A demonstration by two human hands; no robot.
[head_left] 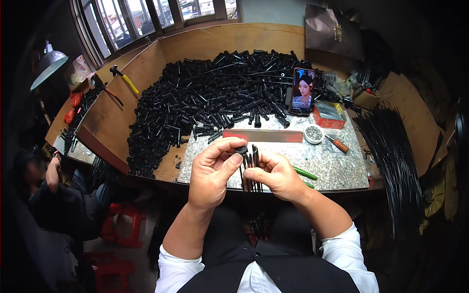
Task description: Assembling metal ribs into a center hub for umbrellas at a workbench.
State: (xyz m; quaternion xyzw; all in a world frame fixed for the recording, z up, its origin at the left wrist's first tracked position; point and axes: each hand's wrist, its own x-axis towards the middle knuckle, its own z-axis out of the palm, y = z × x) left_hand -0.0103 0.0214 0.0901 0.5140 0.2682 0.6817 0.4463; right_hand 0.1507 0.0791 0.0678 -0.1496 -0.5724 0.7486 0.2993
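My left hand [207, 173] pinches a small black round part [241, 150] between thumb and forefinger. Just to its right, my right hand [278, 178] grips several thin black rods [253, 185], which stand roughly upright and hang down past the table's front edge. The two hands nearly meet, with the rod tops beside the round part. Whether any rod is joined to that part I cannot tell. Green-handled pliers [305, 172] lie by my right hand, partly covered by it. Beyond both hands, a flat bar with red on it [263, 136] lies across the speckled board [342, 168].
A large heap of black tubular parts [210, 93] fills the wooden-walled bench. At right are a lit phone [302, 95], a red box [328, 117], a dish of small metal bits [314, 134], an orange-handled tool [338, 144] and long black rods [395, 166]. Another person [58, 195] sits at left.
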